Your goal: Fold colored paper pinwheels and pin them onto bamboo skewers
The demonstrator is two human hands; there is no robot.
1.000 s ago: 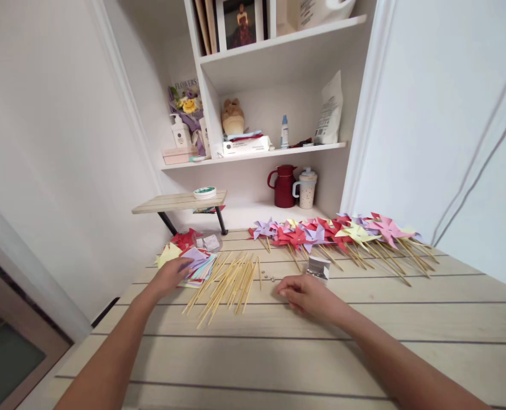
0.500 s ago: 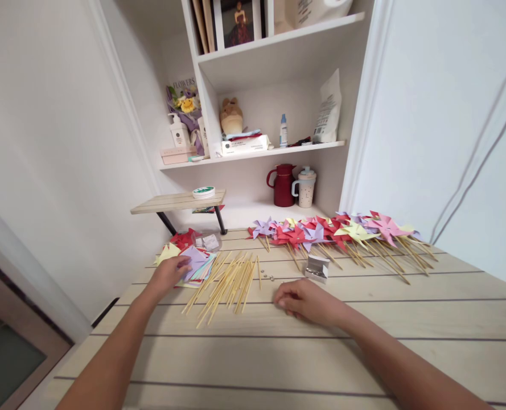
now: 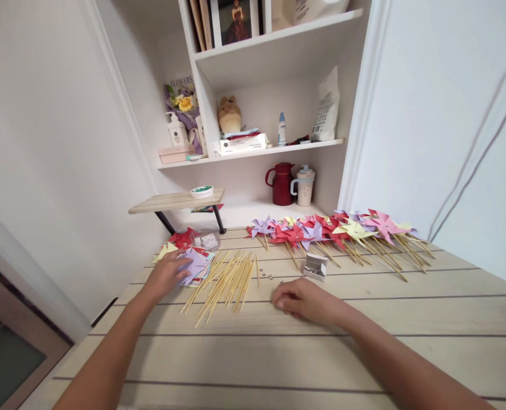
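My left hand (image 3: 164,276) rests at the left on a fanned stack of coloured paper, its fingers apart on a purple paper sheet (image 3: 195,263) at the top. Beside the stack lies a loose bundle of thin wooden sticks (image 3: 229,282). My right hand (image 3: 297,297) lies on the table with its fingers curled closed; whatever may be in them is hidden. Just behind it are a small open box (image 3: 315,267) and a few tiny metal pieces (image 3: 270,277). Finished paper pinwheels on sticks (image 3: 312,232) spread along the back right.
A low wooden riser (image 3: 176,202) with black legs carries a round white tin (image 3: 202,191). Under its front lie red paper pieces (image 3: 183,238) and a clear container (image 3: 210,242). A dark red jug (image 3: 282,184) and a speckled cup (image 3: 305,187) stand at the back.
My left hand has shifted slightly left, and its fingers now lie more spread over the purple sheet. The right hand stays where it was, with the fingers curled.
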